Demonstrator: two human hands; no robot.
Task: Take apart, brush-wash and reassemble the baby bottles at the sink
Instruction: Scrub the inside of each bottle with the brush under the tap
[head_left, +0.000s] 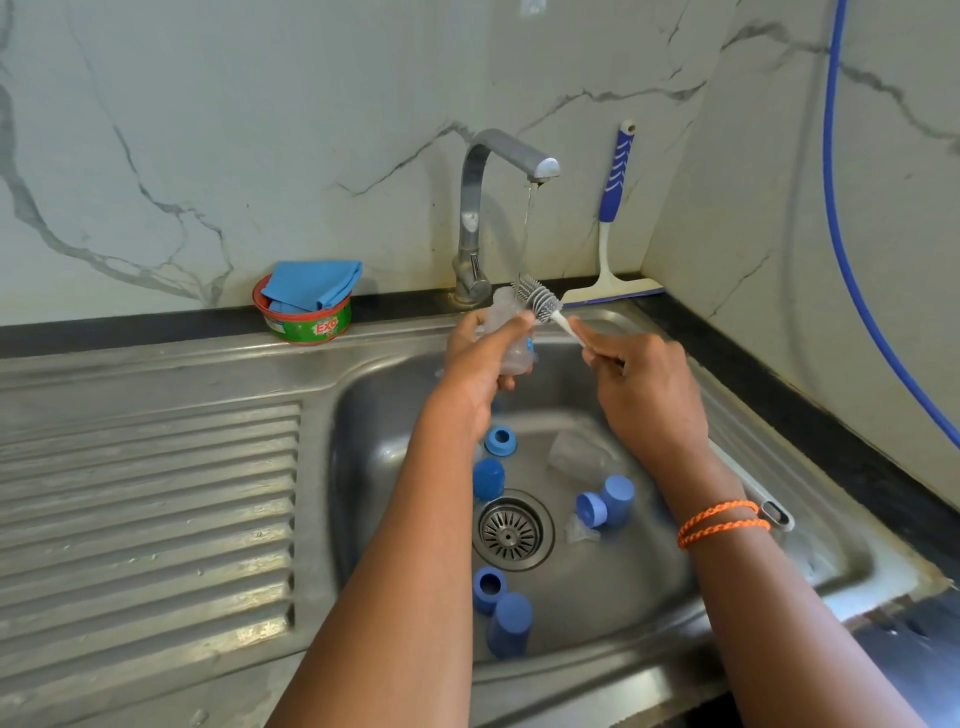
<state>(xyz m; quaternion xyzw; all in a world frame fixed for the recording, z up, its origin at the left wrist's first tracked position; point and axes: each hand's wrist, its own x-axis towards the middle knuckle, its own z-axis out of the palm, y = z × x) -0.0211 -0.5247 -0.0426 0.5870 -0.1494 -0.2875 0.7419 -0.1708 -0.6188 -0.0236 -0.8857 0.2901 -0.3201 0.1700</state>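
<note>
Near us, low in the sink, lie two blue caps side by side, and the round drain sits just past them. To the right of the drain are two more blue pieces and a small clear teat. A bit farther in lie a blue cap, a blue ring and a see-through bottle on its side. Up above them the left hand has its fingers and thumb curled round a clear bottle, held by its middle. The right hand pinches the thin white handle of the bottle brush, whose bristles are at the bottle's mouth under a thin stream of water from the tap. The bottle looks light and hard, but wet, so it may slip; a firm hold round the middle seems best. Far left on the ledge, a green soap tub has a folded blue cloth in it. A window wiper leans on the far wall
</note>
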